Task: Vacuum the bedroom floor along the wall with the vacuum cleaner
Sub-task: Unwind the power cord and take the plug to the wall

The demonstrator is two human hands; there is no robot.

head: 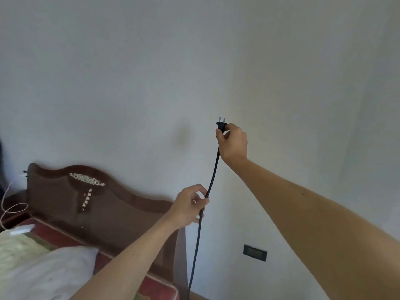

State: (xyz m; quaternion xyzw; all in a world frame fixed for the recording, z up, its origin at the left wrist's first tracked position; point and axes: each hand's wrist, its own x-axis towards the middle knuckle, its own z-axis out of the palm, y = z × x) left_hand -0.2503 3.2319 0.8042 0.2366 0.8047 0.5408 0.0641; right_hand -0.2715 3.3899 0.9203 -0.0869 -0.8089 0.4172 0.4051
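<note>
My right hand [232, 144] pinches a black two-prong plug [221, 125], held up in front of the white wall with the prongs pointing upward. The black power cord [195, 245] runs down from the plug and out of the bottom of the view. My left hand [190, 205] grips the cord lower down, fingers curled round it. A dark wall socket [255, 253] sits low on the wall, below and right of both hands. The vacuum cleaner itself is out of view.
A dark wooden headboard [91, 202] stands against the wall at the left, with a bed, a red-edged mattress [160, 286] and a white pillow [49, 271] below it. A thin white cable [8, 210] hangs at the far left.
</note>
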